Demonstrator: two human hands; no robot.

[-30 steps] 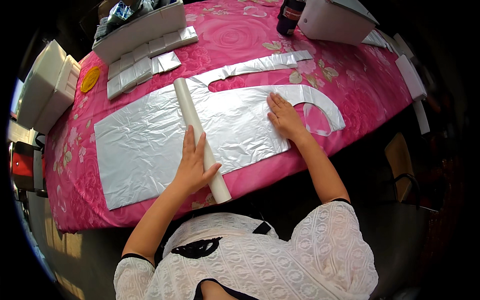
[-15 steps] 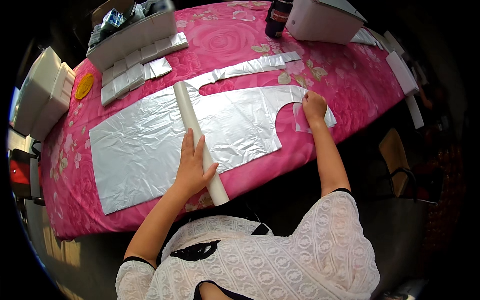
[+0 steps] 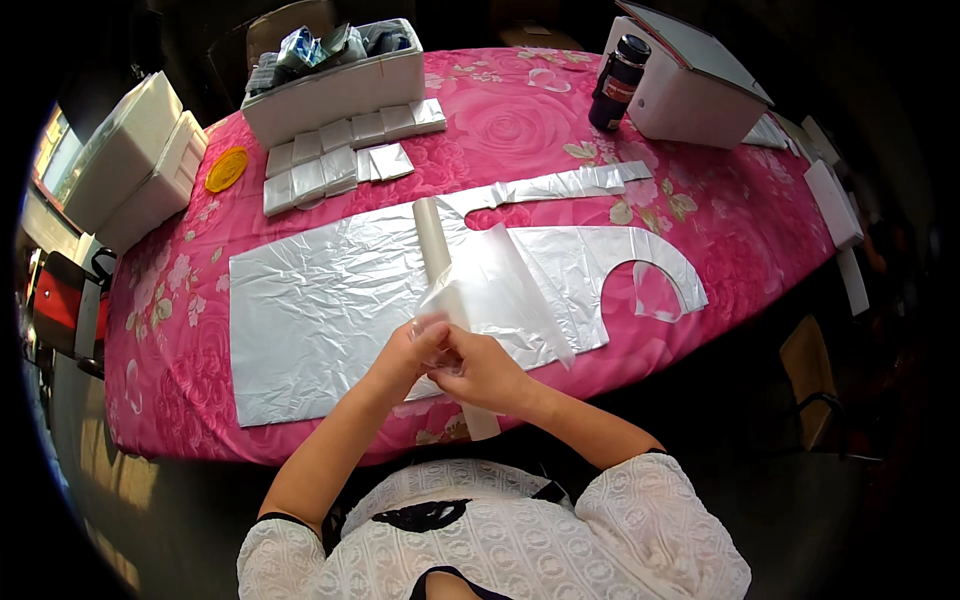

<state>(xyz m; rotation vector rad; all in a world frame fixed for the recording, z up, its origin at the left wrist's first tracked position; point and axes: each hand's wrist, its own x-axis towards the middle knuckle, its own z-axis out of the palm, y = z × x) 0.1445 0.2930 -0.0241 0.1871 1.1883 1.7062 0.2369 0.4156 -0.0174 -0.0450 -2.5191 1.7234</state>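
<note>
Rose-printed pink cloth (image 3: 520, 120), smooth, floral. Clear thin film (image 3: 500, 290), one, over the cloth's near half, gathered and clamped between closed fingers of left hand (image 3: 405, 350) and right hand (image 3: 490, 370). Beneath: pale smooth cylinder (image 3: 432, 240), laid across creased silvery sheet (image 3: 310, 310) with strip-like ends. Beyond: folded silvery packets (image 3: 310, 180), yellow oval disc (image 3: 227, 169), white box (image 3: 340, 105), dark cylindrical flask (image 3: 618, 85).

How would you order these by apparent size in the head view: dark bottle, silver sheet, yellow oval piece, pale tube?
1. silver sheet
2. pale tube
3. dark bottle
4. yellow oval piece
</note>
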